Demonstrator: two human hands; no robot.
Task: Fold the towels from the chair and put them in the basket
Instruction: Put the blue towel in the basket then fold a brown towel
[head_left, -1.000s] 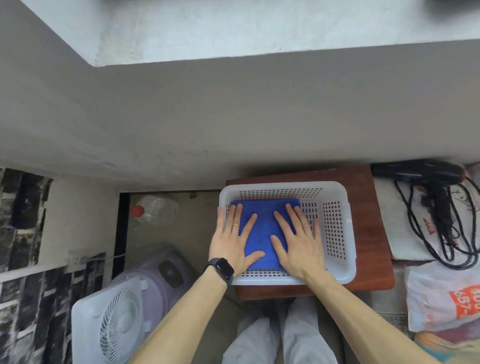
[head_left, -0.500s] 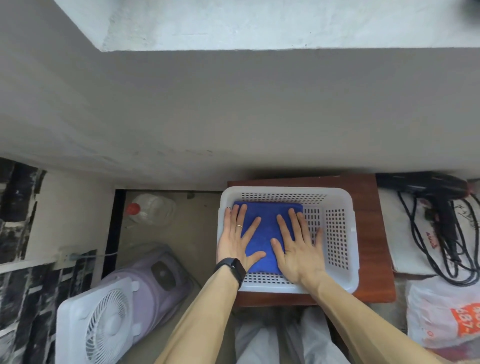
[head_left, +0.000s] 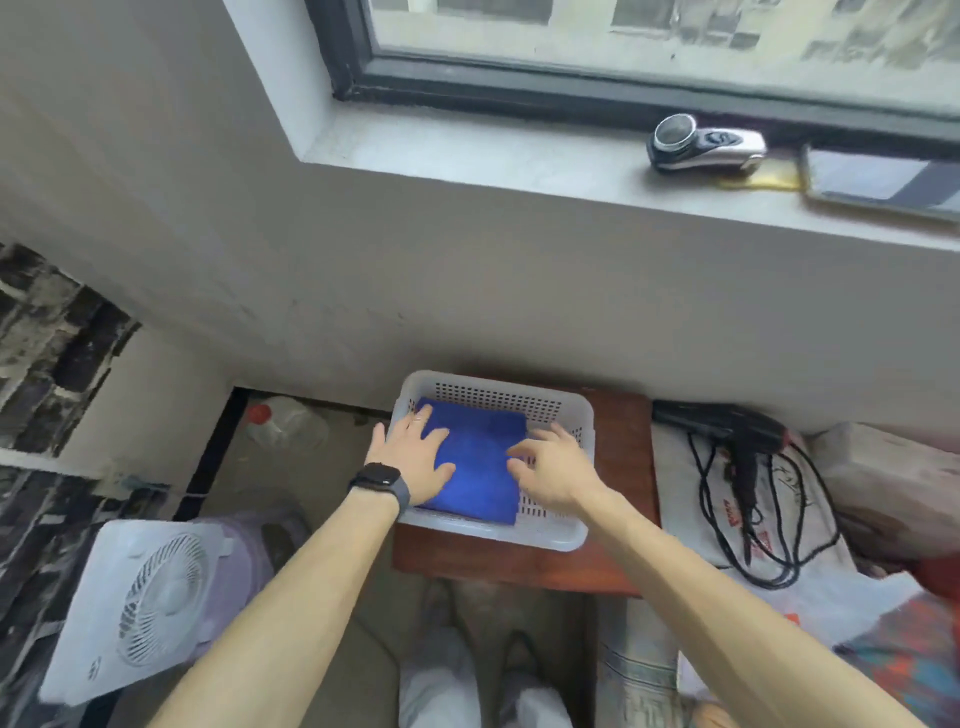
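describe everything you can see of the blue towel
The blue towel is a deep blue, soft-looking cloth folded into a flat rectangle. It lies on the floor of the white perforated basket, filling its left side. The left hand rests flat on its left part; the right hand, fingers loosely bent, is at its right edge, contact unclear.

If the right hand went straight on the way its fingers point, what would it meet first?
Probably the blue towel in the basket: the right hand points at its right edge. Height is unclear; if higher, the basket's far wall.
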